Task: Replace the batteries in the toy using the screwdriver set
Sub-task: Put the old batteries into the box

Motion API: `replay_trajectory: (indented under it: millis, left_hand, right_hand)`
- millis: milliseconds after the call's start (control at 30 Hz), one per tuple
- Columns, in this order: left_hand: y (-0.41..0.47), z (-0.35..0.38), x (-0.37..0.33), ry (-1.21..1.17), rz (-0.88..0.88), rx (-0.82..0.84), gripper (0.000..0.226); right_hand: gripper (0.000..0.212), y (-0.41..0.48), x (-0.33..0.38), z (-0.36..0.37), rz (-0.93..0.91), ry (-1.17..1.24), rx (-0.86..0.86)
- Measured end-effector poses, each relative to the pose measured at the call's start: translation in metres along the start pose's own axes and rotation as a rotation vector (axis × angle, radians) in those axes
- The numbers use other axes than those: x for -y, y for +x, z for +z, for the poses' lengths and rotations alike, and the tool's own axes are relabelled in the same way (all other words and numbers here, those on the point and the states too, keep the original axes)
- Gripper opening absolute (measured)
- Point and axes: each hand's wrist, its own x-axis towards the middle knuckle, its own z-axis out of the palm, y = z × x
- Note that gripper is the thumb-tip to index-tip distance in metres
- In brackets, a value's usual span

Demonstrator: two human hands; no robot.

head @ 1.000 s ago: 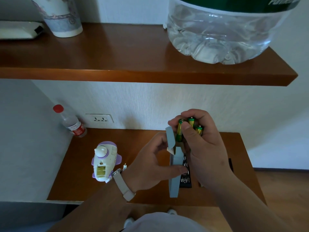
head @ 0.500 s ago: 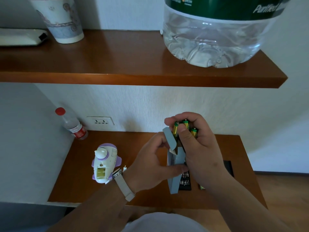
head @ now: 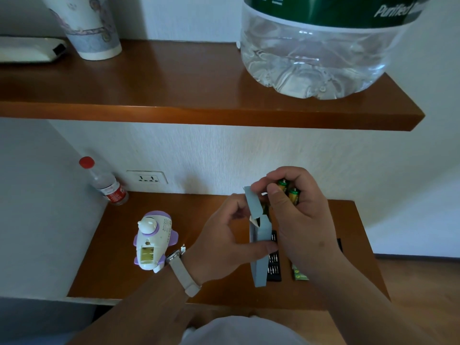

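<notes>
R hand curled round batteries, L hand pinching upright grey carton; toy lies on table to the left, nearer L hand, open bay up, long axis fore-aft.

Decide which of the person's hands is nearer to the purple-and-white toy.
Left. The left hand holds the grey box, its wrist close beside the toy; the right hand grips green batteries on the far side of that box, farther from the toy.
</notes>
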Motion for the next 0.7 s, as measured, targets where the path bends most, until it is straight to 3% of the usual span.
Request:
replay_trajectory:
  millis: [133, 300, 500, 700]
  left_hand:
    - [0.001, -0.002, 0.002, -0.009, 0.012, -0.008, 0.052]
    - [0.0, -0.004, 0.005, -0.053, -0.017, 0.006, 0.052]
    - [-0.001, -0.004, 0.002, -0.027, -0.008, 0.036, 0.053]
    - [-0.002, -0.011, 0.002, -0.083, -0.061, -0.001, 0.053]
  right_hand:
    - [0.021, 0.0, 0.002, -0.002, 0.003, 0.004, 0.027]
    - [0.018, 0.005, 0.005, 0.0, 0.122, 0.258, -0.063]
    - [0.009, 0.01, 0.004, 0.005, 0.07, 0.102, -0.008]
    - [0.019, 0.009, -0.001, -0.003, 0.081, 0.168, 0.059]
